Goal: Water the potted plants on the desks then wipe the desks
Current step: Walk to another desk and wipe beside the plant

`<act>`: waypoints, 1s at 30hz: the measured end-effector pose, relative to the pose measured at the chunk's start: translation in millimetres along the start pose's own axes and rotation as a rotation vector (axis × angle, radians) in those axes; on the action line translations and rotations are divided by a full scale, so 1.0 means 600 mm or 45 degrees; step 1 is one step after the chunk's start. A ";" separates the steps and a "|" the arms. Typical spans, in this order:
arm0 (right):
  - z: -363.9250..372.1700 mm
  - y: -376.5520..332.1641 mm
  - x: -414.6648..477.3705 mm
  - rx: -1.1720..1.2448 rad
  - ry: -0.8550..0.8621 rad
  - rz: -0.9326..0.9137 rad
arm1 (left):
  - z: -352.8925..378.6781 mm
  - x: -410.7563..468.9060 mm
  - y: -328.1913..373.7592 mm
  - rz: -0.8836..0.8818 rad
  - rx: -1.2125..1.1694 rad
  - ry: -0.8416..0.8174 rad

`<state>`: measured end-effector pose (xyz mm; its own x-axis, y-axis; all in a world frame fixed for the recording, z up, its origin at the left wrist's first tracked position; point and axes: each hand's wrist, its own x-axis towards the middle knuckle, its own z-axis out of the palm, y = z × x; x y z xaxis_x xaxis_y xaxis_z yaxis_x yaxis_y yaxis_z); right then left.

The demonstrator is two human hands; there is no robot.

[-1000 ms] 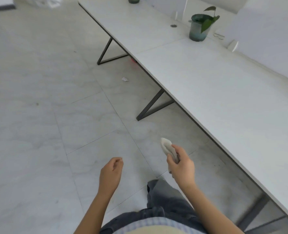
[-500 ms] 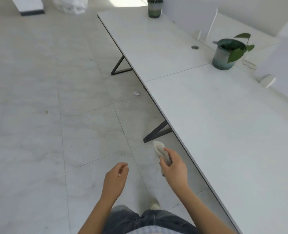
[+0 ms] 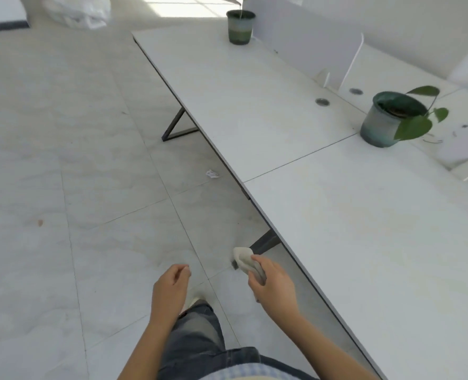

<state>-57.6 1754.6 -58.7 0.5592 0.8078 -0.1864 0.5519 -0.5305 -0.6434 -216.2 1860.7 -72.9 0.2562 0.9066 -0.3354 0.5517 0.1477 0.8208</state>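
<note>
Currently, right hand [image 3: 275, 287] grips a cloth [image 3: 244, 259] beyond the tabletop's [image 3: 364, 242] near edge; left hand [image 3: 170, 287] loosely curled, empty. Risk: a sweeping wipe may knock the pot [image 3: 382, 126] by the far edge.

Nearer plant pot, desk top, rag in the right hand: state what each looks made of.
Nearer plant pot: likely glazed ceramic; glossy grey-to-teal wall, dark rim. Desk top: probably laminate board; matte white, faint marbling, thin dark edge. Rag: soft off-white fabric, crumpled into folds where the right hand grips it; weave too small to tell.
</note>
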 end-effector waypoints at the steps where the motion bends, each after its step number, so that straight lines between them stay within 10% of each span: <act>1: 0.005 -0.015 0.021 0.001 0.037 0.020 | -0.013 0.037 0.022 0.048 -0.005 -0.026; 15: 0.032 -0.104 0.138 0.142 0.413 0.477 | -0.013 0.267 0.109 0.119 0.177 -0.601; 30: -0.132 0.015 0.314 0.328 0.863 0.526 | 0.164 0.388 0.306 0.522 0.294 -0.595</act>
<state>101.3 1881.6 -40.6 0.9822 0.1878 -0.0099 0.1083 -0.6081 -0.7864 22.6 2059.9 -45.7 0.7705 0.5964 -0.2251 0.4790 -0.3086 0.8218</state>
